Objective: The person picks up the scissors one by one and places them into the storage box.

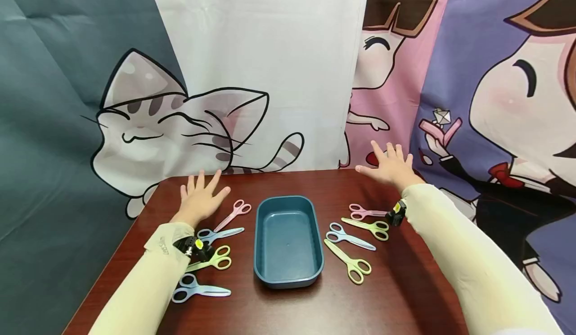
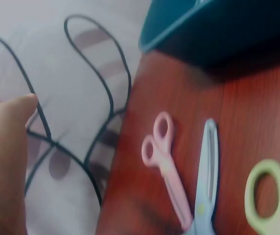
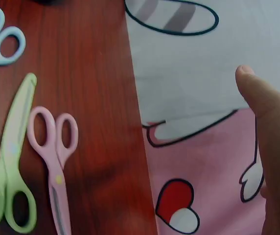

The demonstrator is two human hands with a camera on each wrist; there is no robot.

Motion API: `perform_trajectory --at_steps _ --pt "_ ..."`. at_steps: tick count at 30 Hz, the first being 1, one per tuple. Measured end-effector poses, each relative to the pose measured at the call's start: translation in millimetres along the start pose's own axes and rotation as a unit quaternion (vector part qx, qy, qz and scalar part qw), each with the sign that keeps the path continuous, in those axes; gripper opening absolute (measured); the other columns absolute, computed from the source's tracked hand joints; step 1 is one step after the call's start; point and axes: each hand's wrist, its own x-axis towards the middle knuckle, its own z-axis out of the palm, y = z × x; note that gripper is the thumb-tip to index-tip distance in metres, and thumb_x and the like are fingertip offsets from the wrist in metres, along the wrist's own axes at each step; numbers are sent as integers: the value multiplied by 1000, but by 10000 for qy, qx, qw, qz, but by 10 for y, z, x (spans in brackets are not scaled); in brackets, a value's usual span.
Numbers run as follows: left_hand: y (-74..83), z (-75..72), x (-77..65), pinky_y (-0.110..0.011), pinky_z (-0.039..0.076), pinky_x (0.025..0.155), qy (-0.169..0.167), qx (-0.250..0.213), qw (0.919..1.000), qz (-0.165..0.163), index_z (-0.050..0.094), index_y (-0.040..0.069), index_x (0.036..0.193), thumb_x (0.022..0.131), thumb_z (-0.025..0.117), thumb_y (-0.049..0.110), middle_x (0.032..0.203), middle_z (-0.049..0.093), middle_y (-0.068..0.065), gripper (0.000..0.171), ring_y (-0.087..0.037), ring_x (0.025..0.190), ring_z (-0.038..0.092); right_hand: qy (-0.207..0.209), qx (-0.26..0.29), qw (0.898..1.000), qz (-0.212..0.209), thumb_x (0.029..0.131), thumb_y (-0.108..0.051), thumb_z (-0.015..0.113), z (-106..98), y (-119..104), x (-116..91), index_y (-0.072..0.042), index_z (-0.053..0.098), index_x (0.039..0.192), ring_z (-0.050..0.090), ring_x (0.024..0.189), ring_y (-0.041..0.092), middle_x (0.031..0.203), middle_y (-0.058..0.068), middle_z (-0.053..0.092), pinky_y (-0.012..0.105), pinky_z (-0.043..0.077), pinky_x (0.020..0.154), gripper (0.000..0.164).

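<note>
My left hand [image 1: 200, 201] is held with fingers spread above the table's far left, holding nothing. Nearest to it lie pink scissors [image 1: 232, 215] and blue scissors [image 1: 220, 234]. Green scissors [image 1: 215, 260] and a second blue pair [image 1: 200, 290] lie closer to me, partly under the left wrist. My right hand [image 1: 390, 167], its fingers also spread, hovers at the far right edge with nothing in it. Near that wrist are pink scissors [image 3: 57, 171] and green scissors [image 1: 368, 227]. Blue scissors [image 1: 351, 236] and another green pair [image 1: 347, 260] lie between them and the tray.
A deep blue rectangular tray [image 1: 288, 281] stands mid-table between the two groups of scissors, its inside bare. The brown wooden table [image 1: 360, 310] ends at the back against a printed cloth [image 1: 279, 50] with cartoon figures. Each wrist carries a small black camera [image 1: 396, 213].
</note>
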Motion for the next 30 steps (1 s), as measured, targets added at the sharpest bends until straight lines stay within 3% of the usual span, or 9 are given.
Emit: perform_trajectory --at_steps 4,6,10,12,15,18,22,26,30 --pt "138 91 12 -71 14 115 35 -596 9977 313 17 16 163 102 35 61 159 16 -35 77 -60 144 12 66 958 9954 27 92 -72 51 129 -40 -7 -8 -3 162 12 147 55 160 37 9 69 14 117 109" --pt "221 130 0 -69 25 113 -24 -989 9942 416 23 12 161 103 43 52 153 27 -36 73 -57 140 26 -50 1777 9839 181 95 -62 55 194 -81 -28 -4 -5 161 31 142 52 160 36 13 63 26 116 106" --pt "439 213 -69 -57 48 99 -293 -1859 9815 347 34 8 156 102 54 40 136 51 -31 65 -45 120 55 -483 3589 9297 665 100 -37 61 343 -214 -85 -1 -4 160 56 123 49 160 35 15 55 45 106 96" --pt "548 268 -116 -47 56 86 -515 -2386 9696 181 36 9 155 101 58 35 127 57 -27 64 -38 102 63 -773 4336 8936 870 100 -28 62 435 -296 -114 1 -4 160 62 116 47 158 37 20 52 50 100 93" --pt "678 355 -190 -39 60 66 -936 -3162 9440 -143 33 9 156 101 61 29 130 54 -28 65 -31 82 64 -1133 4824 8630 982 101 -23 61 579 -427 -170 5 -2 158 65 112 44 151 41 31 52 49 101 90" --pt "746 436 -257 -39 61 61 -1176 -3607 9240 -472 31 9 157 100 63 24 146 42 -31 67 -29 83 63 -1485 4845 8564 992 100 -26 62 725 -575 -243 6 4 158 65 112 43 146 40 40 54 49 102 88" --pt "772 534 -330 -41 61 59 -1319 -3802 9120 -790 31 11 158 99 63 23 153 36 -29 68 -31 92 63 -1813 4805 8522 1003 99 -29 65 902 -778 -347 5 15 157 65 113 44 141 36 47 50 55 95 84" --pt "778 626 -384 -40 61 56 -1361 -3983 9036 -797 32 10 157 99 63 17 132 53 -27 66 -30 88 65 -1944 4921 8425 1012 97 -25 68 1033 -953 -441 7 26 153 70 95 37 127 31 56 44 61 81 77" --pt "780 689 -438 -40 60 53 -1327 -4210 8949 -662 34 8 156 97 61 3 104 57 -19 65 -27 75 65 -1993 5025 8363 916 97 -15 67 1154 -1057 -505 9 38 144 68 80 26 112 23 61 38 62 70 61"
